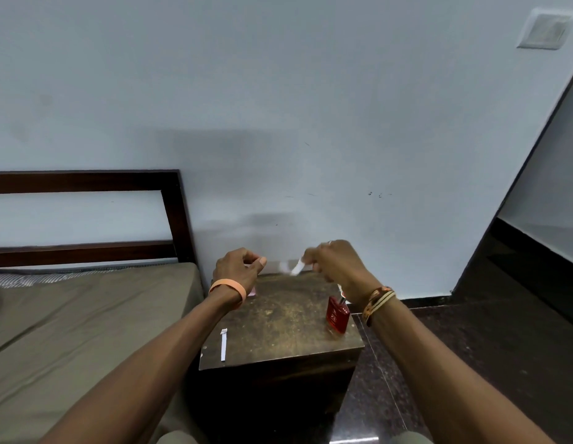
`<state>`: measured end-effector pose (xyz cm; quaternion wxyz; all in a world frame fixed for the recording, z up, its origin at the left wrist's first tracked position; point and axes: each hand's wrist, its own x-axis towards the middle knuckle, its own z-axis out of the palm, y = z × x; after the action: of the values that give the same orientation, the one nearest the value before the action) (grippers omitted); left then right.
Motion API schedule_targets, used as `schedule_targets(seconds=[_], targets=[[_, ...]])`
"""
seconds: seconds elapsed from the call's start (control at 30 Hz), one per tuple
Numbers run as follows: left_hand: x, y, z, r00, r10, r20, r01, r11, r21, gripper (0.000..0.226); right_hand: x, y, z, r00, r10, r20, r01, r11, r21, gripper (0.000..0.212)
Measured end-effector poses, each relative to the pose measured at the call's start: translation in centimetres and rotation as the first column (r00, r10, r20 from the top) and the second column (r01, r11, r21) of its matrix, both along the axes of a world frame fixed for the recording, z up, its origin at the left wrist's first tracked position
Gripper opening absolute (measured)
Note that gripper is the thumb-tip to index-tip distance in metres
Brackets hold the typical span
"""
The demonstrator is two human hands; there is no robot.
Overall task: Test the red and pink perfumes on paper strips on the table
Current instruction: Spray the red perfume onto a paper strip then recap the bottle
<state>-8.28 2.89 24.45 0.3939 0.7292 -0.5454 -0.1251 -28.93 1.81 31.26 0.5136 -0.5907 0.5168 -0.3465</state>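
- Right hand (336, 264) pinches a paper strip (296, 268) by one end: light, floppy, easily creased
- Left hand (238, 269) curled; whether it holds anything, I cannot tell
- Red perfume (337, 314): likely glass, slippery; grip its sides

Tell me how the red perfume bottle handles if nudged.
The red perfume bottle looks like glass: probably rigid, heavy for its size, breakable. Standing on a narrow base near the wooden table's edge, it may tip or fall.

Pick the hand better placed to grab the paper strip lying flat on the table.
Left hand: the flat strip lies at the table's front-left corner, beside its forearm; the right hand pinches another strip.
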Motion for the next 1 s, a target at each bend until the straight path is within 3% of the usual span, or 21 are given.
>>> schedule_targets(seconds=[0.03,0.17,0.47,0.53,0.6,0.63,0.67,0.7,0.73,0.77,0.8,0.87,0.93,0.97,1.0], targets=[[-0.1,0.0,0.0,1.000,0.001,-0.001,-0.001,1.000,-0.003,0.024,0.1,0.1,-0.9,0.995,-0.004,-0.096,0.000,0.999,-0.048,0.015],[-0.5,0.2,0.0,1.000,-0.002,-0.009,0.002,1.000,0.002,0.022,0.1,0.4,-2.5,0.997,-0.027,0.070,0.019,0.992,0.122,0.006],[-0.3,0.2,-0.1,1.000,0.014,-0.010,-0.014,1.000,0.012,0.020,-0.2,0.6,-2.3,0.998,0.001,0.069,-0.010,0.991,0.132,0.009],[-0.3,0.2,-0.2,1.000,0.002,-0.009,-0.002,1.000,0.012,0.020,-0.3,0.4,-1.4,0.974,0.060,0.220,-0.097,0.982,0.164,0.009],[-0.3,0.1,-0.2,1.000,-0.005,-0.016,0.005,1.000,0.014,0.020,-0.5,0.0,-0.3,0.891,0.077,0.448,-0.196,0.954,0.225,0.015],[-0.3,0.1,-0.1,1.000,-0.006,-0.015,0.007,1.000,0.016,0.020,-0.5,-0.2,-0.1,0.875,0.056,0.482,-0.191,0.952,0.237,0.017],[-0.3,0.2,-0.1,1.000,-0.006,-0.013,0.006,1.000,0.019,0.020,-0.4,-0.3,-0.1,0.912,0.041,0.407,-0.141,0.965,0.220,0.016],[-0.4,0.2,0.0,1.000,-0.005,-0.010,0.005,1.000,0.021,0.020,-0.3,-0.5,-0.5,0.977,0.039,0.210,-0.072,0.986,0.151,0.014],[-0.5,0.3,0.0,1.000,-0.004,-0.008,0.004,1.000,0.021,0.020,-0.2,-0.3,-1.0,0.999,0.027,-0.025,-0.026,0.998,0.052,0.016],[-0.5,0.3,0.0,1.000,-0.007,-0.009,0.008,1.000,0.017,0.020,-0.2,-0.1,-1.4,0.987,0.013,-0.158,-0.016,1.000,-0.017,0.019],[-0.6,0.3,0.0,1.000,-0.010,-0.012,0.010,1.000,0.013,0.021,-0.1,0.1,-1.5,0.987,0.007,-0.160,-0.009,1.000,-0.013,0.019],[-0.4,0.2,-0.1,1.000,-0.006,-0.010,0.006,1.000,0.012,0.020,-0.3,0.1,-0.9,0.996,0.017,0.091,-0.028,0.993,0.116,0.012],[-0.2,0.0,-0.2,1.000,-0.007,-0.017,0.007,1.000,0.008,0.019,-0.6,-0.2,0.1,0.930,0.025,0.367,-0.114,0.968,0.222,0.013],[-0.2,0.0,-0.2,1.000,-0.013,-0.021,0.013,1.000,0.006,0.019,-0.7,-0.3,0.3,0.913,0.030,0.406,-0.133,0.964,0.229,0.015],[-0.2,-0.1,-0.2,1.000,-0.017,-0.021,0.017,1.000,0.003,0.019,-0.7,-0.5,0.2,0.935,0.035,0.353,-0.113,0.973,0.203,0.015]])
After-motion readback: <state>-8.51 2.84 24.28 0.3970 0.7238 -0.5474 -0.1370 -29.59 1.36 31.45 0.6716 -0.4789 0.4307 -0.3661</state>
